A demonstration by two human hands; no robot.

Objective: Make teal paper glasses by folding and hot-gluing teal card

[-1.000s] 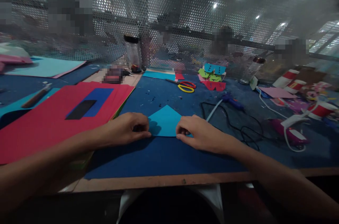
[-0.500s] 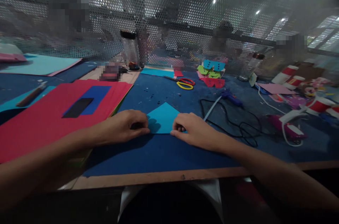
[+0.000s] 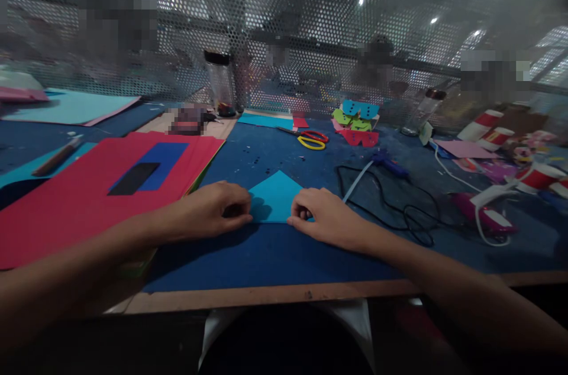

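Note:
A light-blue sheet of paper lies flat on the blue table, its visible part a triangle with the point facing away from me. My left hand is curled over its left corner, thumb and fingers pinching the near edge. Over the right corner, my right hand pinches the same near edge in the same way. Both corners are hidden under my fingers. Just left of my left hand sits a stack of red sheets, with a blue strip and a black strip on top.
Behind the paper lie red-and-yellow scissors and colourful cut-out paper pieces. At right are a blue glue gun with a looping black cord and a magenta power strip. A cutter rests far left; a jar stands by the perforated panel.
Both hands keep their pinch on the paper's near edge, with hardly any movement. The whole view has shifted very slightly.

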